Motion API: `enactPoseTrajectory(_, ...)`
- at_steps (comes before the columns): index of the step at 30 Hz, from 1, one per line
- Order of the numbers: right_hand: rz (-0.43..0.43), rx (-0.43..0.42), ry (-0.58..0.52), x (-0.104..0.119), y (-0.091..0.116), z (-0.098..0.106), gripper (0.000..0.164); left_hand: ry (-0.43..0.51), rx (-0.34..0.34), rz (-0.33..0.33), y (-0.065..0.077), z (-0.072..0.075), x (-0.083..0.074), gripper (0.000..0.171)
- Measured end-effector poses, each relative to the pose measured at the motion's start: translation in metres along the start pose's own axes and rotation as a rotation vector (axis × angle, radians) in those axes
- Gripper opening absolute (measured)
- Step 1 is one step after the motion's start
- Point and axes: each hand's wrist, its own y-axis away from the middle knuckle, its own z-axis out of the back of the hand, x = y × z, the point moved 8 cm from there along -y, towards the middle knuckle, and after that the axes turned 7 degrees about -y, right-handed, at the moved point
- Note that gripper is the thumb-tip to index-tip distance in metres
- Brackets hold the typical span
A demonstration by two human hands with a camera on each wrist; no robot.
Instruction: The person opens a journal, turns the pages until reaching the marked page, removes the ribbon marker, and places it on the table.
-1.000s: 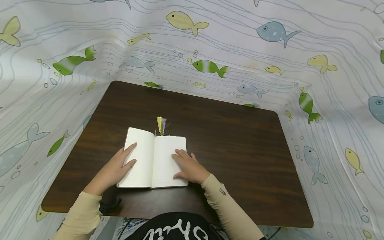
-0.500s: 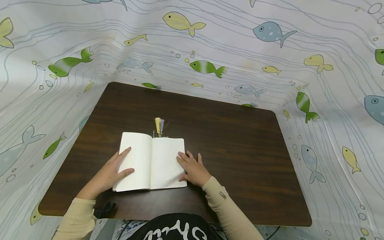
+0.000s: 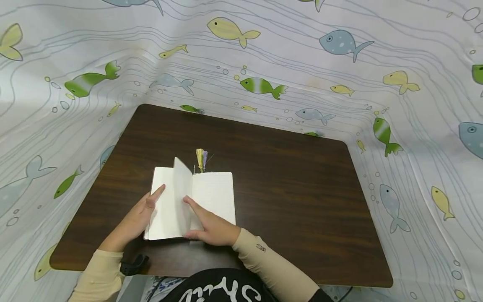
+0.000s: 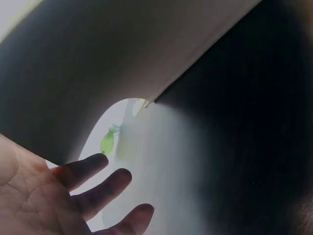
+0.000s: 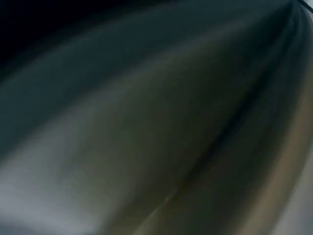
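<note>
An open notebook (image 3: 214,188) with pale pages lies near the table's front edge in the head view. One of its pages (image 3: 183,191) stands raised near the spine, leaning left. My right hand (image 3: 213,226) reaches over the right half, its straight fingers pushing against that raised page and the thumb low by the spine. At the left edge, my left hand (image 3: 136,218) holds the notebook with a digit on top; the left wrist view has several extended fingers (image 4: 105,188) beneath the dark underside (image 4: 98,54). The right wrist view is dark and blurred.
Yellow and purple tassels (image 3: 201,159) stick out beyond the notebook's top edge. The dark wood table (image 3: 294,201) stretches away to the right. A white fish-print curtain (image 3: 286,42) surrounds it. A black device (image 3: 134,265) sits by the left sleeve.
My right hand has swept left from the notebook's right edge toward the spine, and a page has lifted and swung left. The notebook slid slightly left and nearer earlier; the left hand stays at its edge.
</note>
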Motion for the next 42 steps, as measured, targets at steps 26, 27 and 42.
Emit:
enactPoseTrajectory(26, -0.375, 0.049, 0.418, -0.085, 0.059, 0.034, 0.107, -0.246, -0.003, 0.063, 0.001, 0.003, 0.026, 0.078)
enactPoseTrajectory(27, -0.373, 0.053, 0.418, -0.085, 0.059, 0.035, 0.108, -0.253, -0.006, 0.062, 0.001, 0.003, 0.027, 0.078)
enactPoseTrajectory(42, -0.378, 0.05, 0.456, -0.085, 0.058, 0.032, 0.107, -0.314, -0.039, 0.042, 0.003, 0.004, 0.028, 0.079)
